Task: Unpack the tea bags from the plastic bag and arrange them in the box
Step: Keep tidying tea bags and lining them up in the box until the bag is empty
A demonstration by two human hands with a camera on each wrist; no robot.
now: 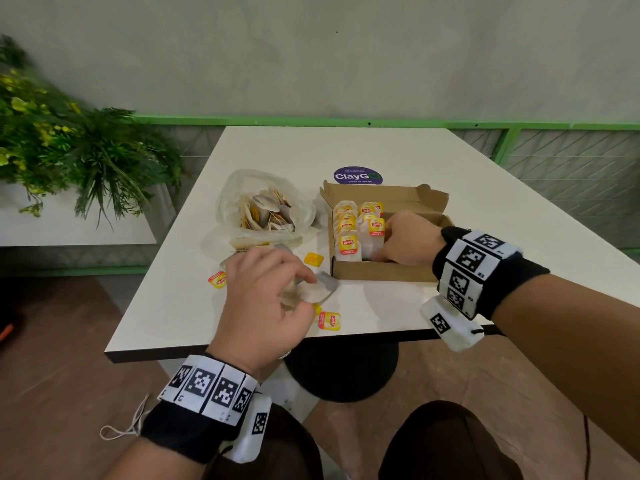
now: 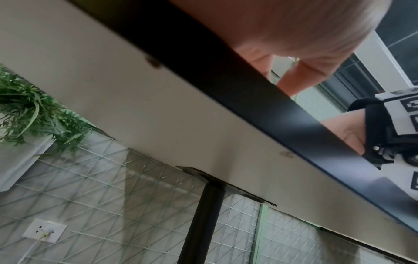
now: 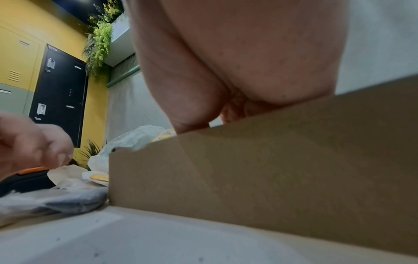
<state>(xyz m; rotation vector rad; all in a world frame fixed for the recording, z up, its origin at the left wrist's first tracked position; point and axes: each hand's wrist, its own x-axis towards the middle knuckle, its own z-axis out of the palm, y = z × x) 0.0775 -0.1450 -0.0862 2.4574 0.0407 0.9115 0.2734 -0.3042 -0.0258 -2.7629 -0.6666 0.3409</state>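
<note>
While upright in box [image 1: 384, 271], tea bags [image 1: 348, 245], tags up.

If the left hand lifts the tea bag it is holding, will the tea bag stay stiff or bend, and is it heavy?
The tea bag under the left hand looks thin, papery and creased, so it will probably flop. It seems light, a small flat pouch. Loose yellow tags lie beside it on the table, so one may trail along and snag.
</note>
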